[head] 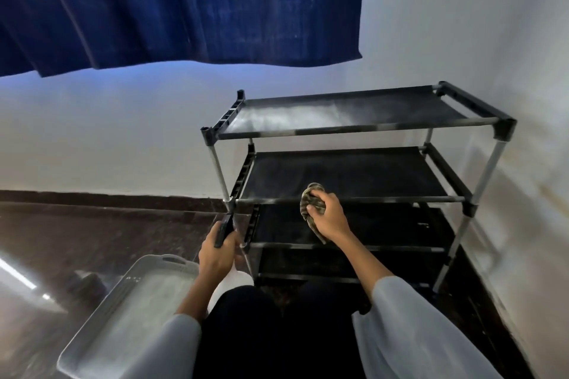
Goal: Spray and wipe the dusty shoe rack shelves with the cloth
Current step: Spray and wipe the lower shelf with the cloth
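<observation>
The shoe rack (pixel 354 188) stood in the corner against the white wall, at about two o'clock from the person's knees, with four dark shelves. The top shelf (pixel 338 114) showed a pale film, dust or spray mist, I could not tell which. The cloth (pixel 311 203) was bunched in the right hand (pixel 326 215), whose grip was curled round it, held at the front rail of the second shelf (pixel 345 174), at twelve o'clock from the knees. Whether the cloth touched the rail could not be told.

The likely trouble was uneven cleaning: a tightly wadded cloth offers little face and would probably smear dust into streaks. Pressing hard on the light frame might also shift or rock it toward the wall. The spray bottle (pixel 226 231), gripped in the left hand (pixel 217 255) at about ten o'clock, pointed its nozzle up near the rack's left post; a squeeze from there could wet the wall or floor instead of a shelf.

Both forearms reached forward in pale sleeves. A grey tray (pixel 101 326) lay on the floor at eight o'clock, and a blue curtain (pixel 184 6) hung above.
</observation>
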